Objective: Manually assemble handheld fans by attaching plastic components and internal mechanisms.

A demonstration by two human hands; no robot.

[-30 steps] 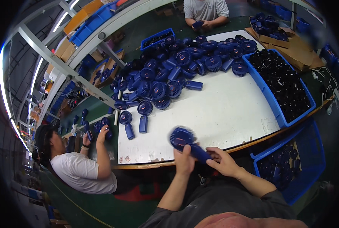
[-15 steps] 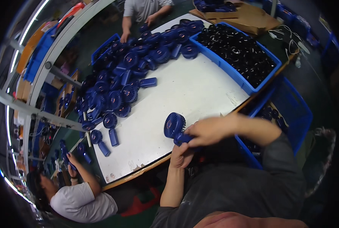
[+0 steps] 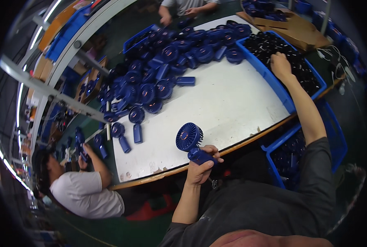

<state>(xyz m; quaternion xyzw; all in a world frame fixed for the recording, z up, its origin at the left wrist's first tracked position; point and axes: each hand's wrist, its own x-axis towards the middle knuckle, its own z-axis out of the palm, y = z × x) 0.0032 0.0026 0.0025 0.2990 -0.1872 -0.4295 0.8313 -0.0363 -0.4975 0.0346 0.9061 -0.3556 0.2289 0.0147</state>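
A dark blue handheld fan (image 3: 189, 137) stands tilted over the near edge of the white table, its round grille up. My left hand (image 3: 200, 171) is closed round its handle. Over at the far right, my right hand (image 3: 280, 66) dips into a blue bin (image 3: 266, 74) full of small black parts (image 3: 270, 44). Its fingers are curled down among the parts, and whatever is in them is hidden.
Many blue fans (image 3: 148, 92) lie heaped across the table's left and far side. A blue crate (image 3: 274, 166) with dark parts sits below the right edge. One co-worker (image 3: 82, 189) sits at the left holding a fan; another (image 3: 187, 8) works across the table.
My right hand has left the fan and reached away to the bin of black parts. My left hand keeps the fan. The view has shifted, so the table appears farther right.
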